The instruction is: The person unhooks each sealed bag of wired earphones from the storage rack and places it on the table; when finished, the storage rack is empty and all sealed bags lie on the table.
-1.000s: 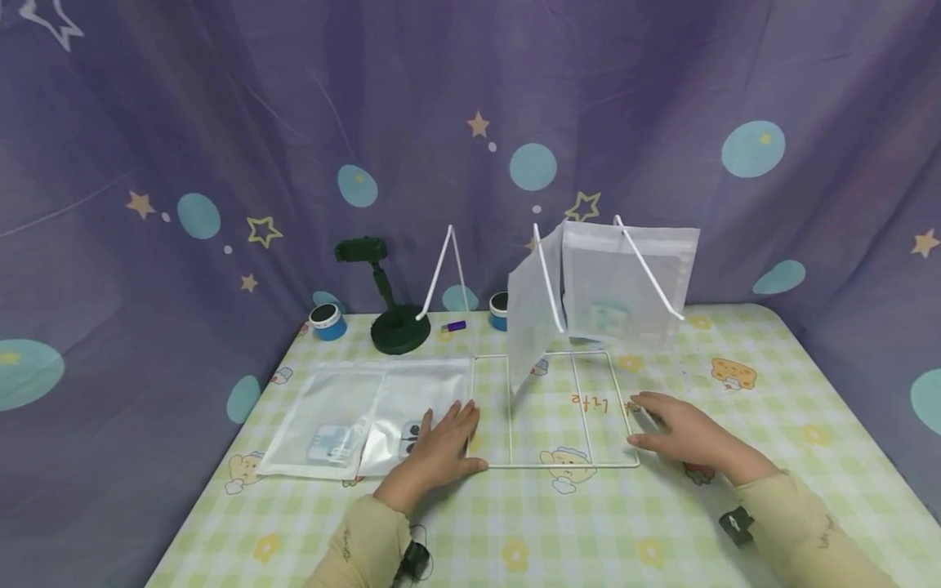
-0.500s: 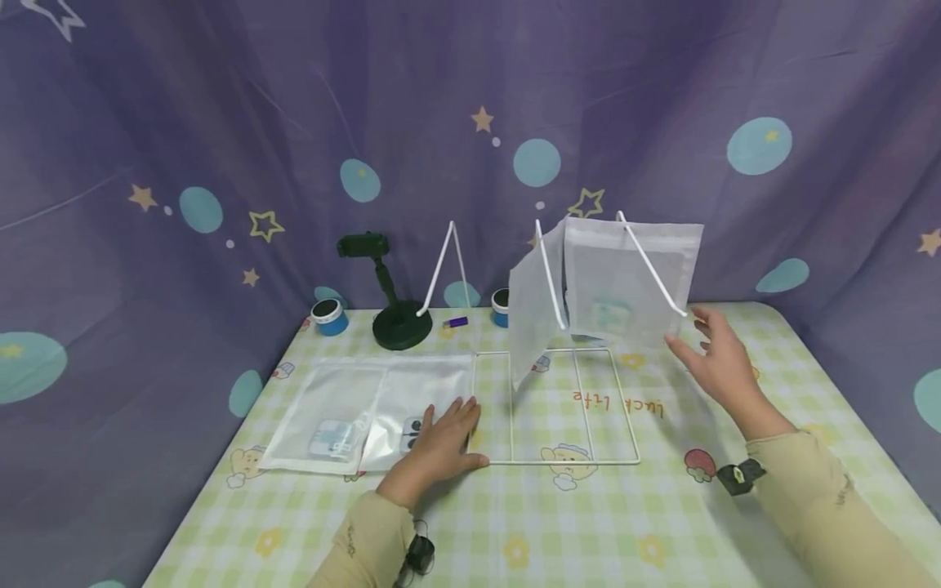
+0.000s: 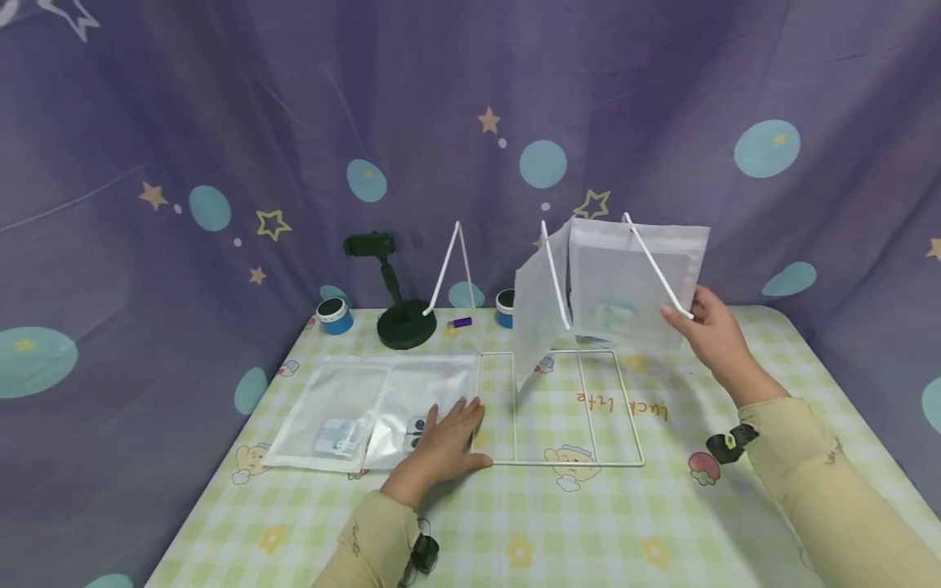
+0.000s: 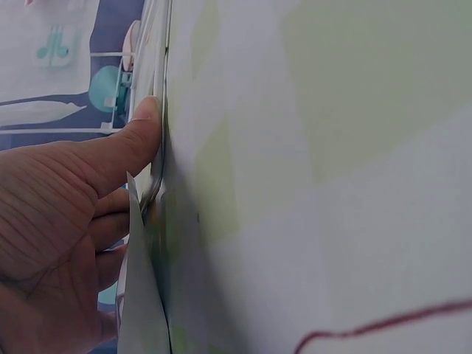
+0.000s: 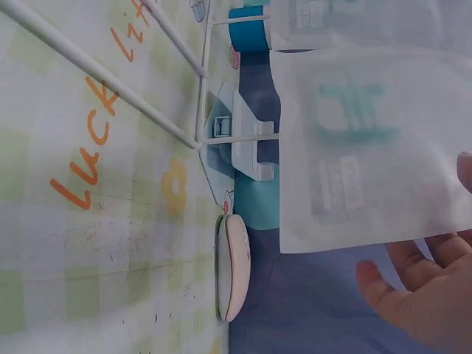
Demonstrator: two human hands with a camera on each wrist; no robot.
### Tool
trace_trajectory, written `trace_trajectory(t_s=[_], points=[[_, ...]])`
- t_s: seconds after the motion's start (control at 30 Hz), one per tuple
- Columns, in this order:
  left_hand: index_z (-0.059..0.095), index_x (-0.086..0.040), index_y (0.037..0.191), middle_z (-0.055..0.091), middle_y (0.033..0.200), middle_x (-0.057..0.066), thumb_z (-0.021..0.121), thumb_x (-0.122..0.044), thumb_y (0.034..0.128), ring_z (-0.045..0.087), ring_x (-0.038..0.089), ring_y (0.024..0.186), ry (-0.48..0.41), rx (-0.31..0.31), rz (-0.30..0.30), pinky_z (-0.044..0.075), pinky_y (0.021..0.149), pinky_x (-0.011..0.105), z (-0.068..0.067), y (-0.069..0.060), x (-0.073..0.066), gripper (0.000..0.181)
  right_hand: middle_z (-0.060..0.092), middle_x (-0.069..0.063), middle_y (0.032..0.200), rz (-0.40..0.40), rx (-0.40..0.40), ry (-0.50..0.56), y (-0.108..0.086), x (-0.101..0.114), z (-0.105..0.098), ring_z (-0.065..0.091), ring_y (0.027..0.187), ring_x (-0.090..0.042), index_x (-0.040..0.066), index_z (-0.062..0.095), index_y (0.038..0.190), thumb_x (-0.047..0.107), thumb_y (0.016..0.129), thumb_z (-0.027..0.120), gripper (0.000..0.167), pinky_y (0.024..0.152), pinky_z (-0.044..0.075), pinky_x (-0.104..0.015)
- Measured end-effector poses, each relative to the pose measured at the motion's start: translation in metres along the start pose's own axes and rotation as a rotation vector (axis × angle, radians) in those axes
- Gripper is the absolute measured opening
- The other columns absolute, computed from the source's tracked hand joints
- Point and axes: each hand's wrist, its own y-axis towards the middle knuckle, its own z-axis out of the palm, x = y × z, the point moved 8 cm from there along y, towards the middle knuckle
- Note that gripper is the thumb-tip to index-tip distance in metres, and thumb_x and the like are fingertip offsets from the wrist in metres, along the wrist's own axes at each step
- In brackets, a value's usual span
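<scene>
1. Head: The right hand [image 3: 711, 333] has just risen from beside the white wire rack [image 3: 529, 464] to a translucent white, rectangular plastic pouch [image 3: 606, 269] hanging at the far right; work now seems to centre there. The pouch hangs upright, top strip uppermost, its long axis seemingly vertical; the slim white prong [image 3: 660, 269] before it slopes down towards the near side. The left hand [image 3: 444, 445], fingers spread, grips nothing and rests by the rack's left edge on the green-checked surface [image 3: 456, 531].
2. Left wrist: The left thumb lies extended against the rack's rim; the fingers are partly hidden.
3. Right wrist: The pouch's broad face shows a turquoise item [image 5: 358, 114] inside. The right hand's fingers are loosely parted around its edge; whether they pinch it, I cannot tell.
</scene>
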Motion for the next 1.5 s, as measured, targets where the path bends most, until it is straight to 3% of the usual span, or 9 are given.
trace_trajectory(t_s=[0.1,0.17,0.27,0.5,0.73,0.83,0.97,1.33,1.5], points=[[0.035,-0.005,0.151,0.027,0.158,0.011,0.071,-0.048,0.0848,0.020,0.032,0.146,0.003,-0.002,0.005,0.007,0.113,0.065,0.000,0.001,-0.001,0.087,0.063,0.000,0.114,0.003,-0.018,0.004,0.002,0.000,-0.002,0.048,0.084,0.004,-0.004,0.041,0.140,0.030,0.099,0.059,0.056,0.067,0.038,-0.020],[0.034,-0.004,0.151,0.027,0.158,0.011,0.070,-0.048,0.0849,0.020,0.032,0.146,0.005,-0.004,0.008,0.007,0.113,0.064,0.000,0.002,-0.001,0.087,0.061,0.015,0.103,0.010,-0.026,0.018,0.003,-0.001,-0.003,0.050,0.085,0.005,-0.005,0.045,0.136,0.028,0.098,0.059,0.053,0.069,0.038,-0.021],[0.035,-0.004,0.150,0.028,0.158,0.011,0.071,-0.048,0.0847,0.020,0.032,0.146,0.002,-0.010,0.013,0.007,0.113,0.065,0.000,0.002,-0.002,0.087,0.058,0.026,0.091,0.016,-0.038,0.037,0.003,-0.001,-0.005,0.049,0.086,0.002,-0.006,0.053,0.124,0.027,0.098,0.060,0.043,0.072,0.037,-0.023],[0.035,-0.004,0.150,0.028,0.158,0.011,0.071,-0.048,0.0843,0.021,0.031,0.146,0.003,-0.009,0.012,0.008,0.113,0.064,0.000,0.003,-0.003,0.087,0.052,0.018,0.074,0.033,-0.043,0.034,-0.002,-0.005,-0.009,0.040,0.075,-0.012,-0.002,0.061,0.096,0.030,0.096,0.063,0.033,0.066,0.032,-0.030],[0.035,-0.005,0.151,0.028,0.158,0.010,0.071,-0.048,0.0843,0.021,0.031,0.146,0.005,-0.005,0.006,0.008,0.113,0.064,0.002,0.004,-0.002,0.087,0.054,0.015,0.077,0.023,-0.005,0.108,-0.008,-0.005,-0.010,0.044,0.076,-0.010,0.008,0.063,0.100,0.028,0.097,0.062,0.020,0.065,0.038,-0.027],[0.035,-0.005,0.151,0.027,0.158,0.010,0.071,-0.049,0.0844,0.020,0.031,0.146,0.006,-0.003,0.003,0.007,0.113,0.064,0.003,0.004,-0.001,0.087,0.055,0.015,0.078,0.014,0.004,0.154,-0.011,-0.004,-0.012,0.045,0.073,-0.009,0.018,0.063,0.100,0.023,0.099,0.059,0.006,0.062,0.038,-0.025],[0.035,-0.005,0.151,0.028,0.158,0.010,0.071,-0.049,0.0844,0.021,0.031,0.146,0.003,-0.002,0.006,0.007,0.113,0.064,0.003,0.003,-0.001,0.087,0.061,0.016,0.083,-0.003,0.020,0.215,-0.017,-0.003,-0.014,0.049,0.074,-0.006,0.030,0.063,0.102,0.018,0.100,0.057,0.014,0.061,0.040,-0.021],[0.036,-0.005,0.150,0.028,0.158,0.011,0.071,-0.048,0.0847,0.020,0.032,0.146,0.003,-0.006,0.000,0.007,0.113,0.064,0.000,0.001,0.000,0.086,0.062,0.011,0.083,-0.026,0.094,0.259,-0.044,0.001,-0.018,0.046,0.063,-0.009,0.026,0.063,0.108,0.015,0.101,0.054,0.016,0.047,0.031,-0.031],[0.036,-0.004,0.150,0.029,0.158,0.011,0.071,-0.047,0.0847,0.021,0.032,0.146,0.000,-0.011,0.001,0.008,0.113,0.064,-0.002,0.000,-0.002,0.086,0.068,0.013,0.097,-0.062,0.133,0.242,-0.059,0.005,-0.023,0.059,0.079,-0.003,0.021,0.063,0.117,0.010,0.102,0.051,0.022,0.059,0.043,-0.020]])
